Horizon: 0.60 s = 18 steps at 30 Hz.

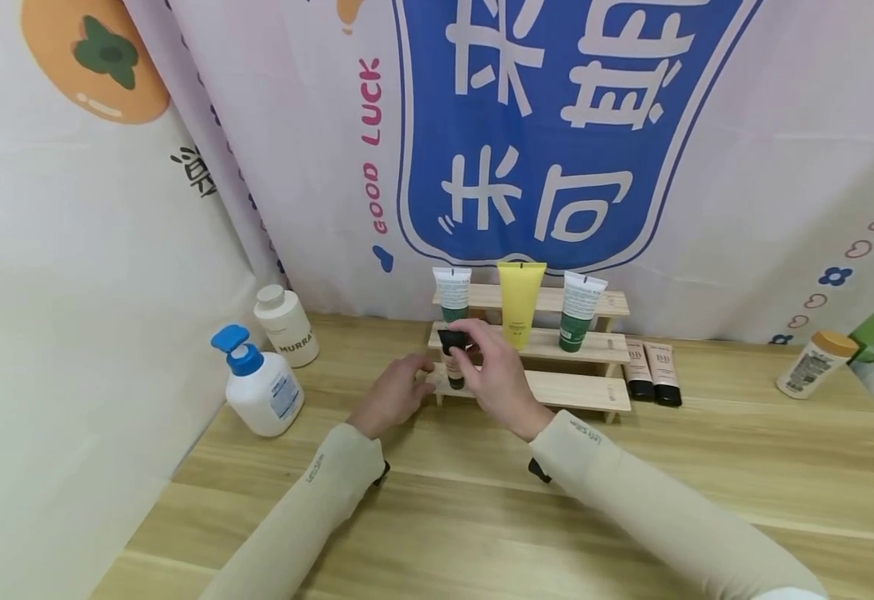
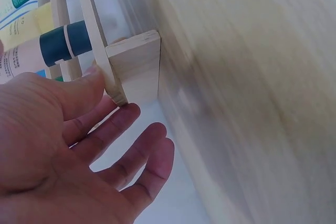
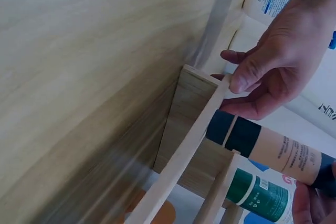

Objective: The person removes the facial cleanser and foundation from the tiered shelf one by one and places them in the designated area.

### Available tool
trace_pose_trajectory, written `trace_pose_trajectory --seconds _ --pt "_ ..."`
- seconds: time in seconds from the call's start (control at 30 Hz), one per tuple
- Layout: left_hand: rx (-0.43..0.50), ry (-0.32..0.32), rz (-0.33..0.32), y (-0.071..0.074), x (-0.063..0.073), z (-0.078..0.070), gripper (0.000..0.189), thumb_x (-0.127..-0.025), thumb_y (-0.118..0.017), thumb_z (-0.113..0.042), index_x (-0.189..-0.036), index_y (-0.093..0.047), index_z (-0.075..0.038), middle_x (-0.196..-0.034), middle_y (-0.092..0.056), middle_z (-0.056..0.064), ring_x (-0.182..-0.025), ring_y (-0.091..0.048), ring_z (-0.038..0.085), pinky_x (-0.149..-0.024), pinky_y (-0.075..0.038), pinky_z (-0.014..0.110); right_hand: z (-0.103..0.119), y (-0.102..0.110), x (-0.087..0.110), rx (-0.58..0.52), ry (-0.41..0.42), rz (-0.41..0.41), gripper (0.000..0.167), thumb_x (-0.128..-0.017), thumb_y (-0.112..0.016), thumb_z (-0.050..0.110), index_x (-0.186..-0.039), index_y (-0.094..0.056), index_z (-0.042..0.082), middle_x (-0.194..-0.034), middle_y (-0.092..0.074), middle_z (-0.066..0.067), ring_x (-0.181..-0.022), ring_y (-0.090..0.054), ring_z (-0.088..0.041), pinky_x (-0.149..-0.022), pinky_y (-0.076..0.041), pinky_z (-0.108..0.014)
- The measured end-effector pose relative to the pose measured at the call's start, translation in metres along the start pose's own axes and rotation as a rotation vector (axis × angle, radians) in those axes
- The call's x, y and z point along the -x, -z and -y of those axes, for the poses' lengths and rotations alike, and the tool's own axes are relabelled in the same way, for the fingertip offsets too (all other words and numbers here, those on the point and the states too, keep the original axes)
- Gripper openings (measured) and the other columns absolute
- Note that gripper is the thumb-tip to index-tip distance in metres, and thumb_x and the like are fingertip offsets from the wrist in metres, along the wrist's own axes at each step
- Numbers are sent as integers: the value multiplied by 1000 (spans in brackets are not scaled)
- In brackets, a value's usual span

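On the left half of the tiered wooden rack (image 1: 575, 390), a small pinkish-beige tube (image 3: 286, 152) with dark ends stands cap-down on the lowest step. My right hand (image 1: 502, 379) pinches its dark top between thumb and fingers. My left hand (image 1: 397, 392) grips the left end of that same step, thumb against the board edge (image 2: 100, 51) and fingertips at its underside. Behind, a white-and-green tube (image 1: 451, 287) is partly covered by the right hand. A yellow tube (image 1: 521, 304) and another white-and-green tube (image 1: 581, 310) stand upright on the rack.
Two BB tubes (image 1: 650, 371) lean at the rack's right end. A blue-topped pump bottle (image 1: 267, 396) and a white bottle (image 1: 287, 325) stand left on the wooden table (image 1: 466, 517). An orange-capped bottle (image 1: 815, 367) stands far right. A printed cloth (image 1: 317, 167) hangs behind.
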<state>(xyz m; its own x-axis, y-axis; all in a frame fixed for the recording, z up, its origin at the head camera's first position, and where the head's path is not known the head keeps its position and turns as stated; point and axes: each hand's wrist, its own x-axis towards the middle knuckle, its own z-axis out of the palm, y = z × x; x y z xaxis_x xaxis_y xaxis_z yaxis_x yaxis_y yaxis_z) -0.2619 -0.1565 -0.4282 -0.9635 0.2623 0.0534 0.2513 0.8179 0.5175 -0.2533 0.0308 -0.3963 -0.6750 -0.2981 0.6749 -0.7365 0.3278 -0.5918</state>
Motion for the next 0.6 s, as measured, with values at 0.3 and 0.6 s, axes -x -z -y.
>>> trace_pose_trajectory --seconds 0.3,0.6 --pt "-16 14 10 2 0 -1 32 -92 -65 -16 -121 -59 -5 -122 -57 10 -115 -51 28 -95 -42 41 11 19 5 -35 72 -49 32 -92 -63 8 -122 -54 8 -109 -59 -4 -91 -60 -15 -75 -52 -30" --pt "-16 16 0 1 -1 -2 32 -91 -65 -15 -121 -59 -6 -124 -57 10 -114 -51 27 -95 -41 41 12 45 12 -55 118 -84 36 -87 -66 1 -121 -55 7 -107 -61 -8 -88 -62 -19 -70 -53 -33"
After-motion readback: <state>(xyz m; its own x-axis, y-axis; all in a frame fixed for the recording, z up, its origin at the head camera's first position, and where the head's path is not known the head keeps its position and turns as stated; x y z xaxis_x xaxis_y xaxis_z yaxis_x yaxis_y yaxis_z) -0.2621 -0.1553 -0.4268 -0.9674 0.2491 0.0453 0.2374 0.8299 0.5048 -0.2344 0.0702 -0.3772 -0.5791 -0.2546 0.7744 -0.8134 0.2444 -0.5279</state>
